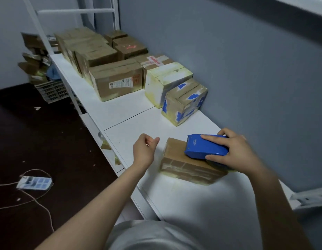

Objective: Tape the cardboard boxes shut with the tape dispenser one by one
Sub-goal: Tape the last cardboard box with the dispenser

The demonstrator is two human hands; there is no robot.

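Head view: right hand (240, 150) grips tape dispenser (201, 146) atop box (182, 166), left hand (145, 148) nearby.

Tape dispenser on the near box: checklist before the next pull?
1. Grip: right hand holds the tape dispenser: ok.
2. Contact: tape dispenser rests on top of the near box: ok.
3. Bracing: left hand steadies the near box: not ok, it is off the box and holds nothing.
4. Tape end stuck to the cardboard: cannot tell.
5. Spacing: near box stands apart from the blue-patched box: ok.
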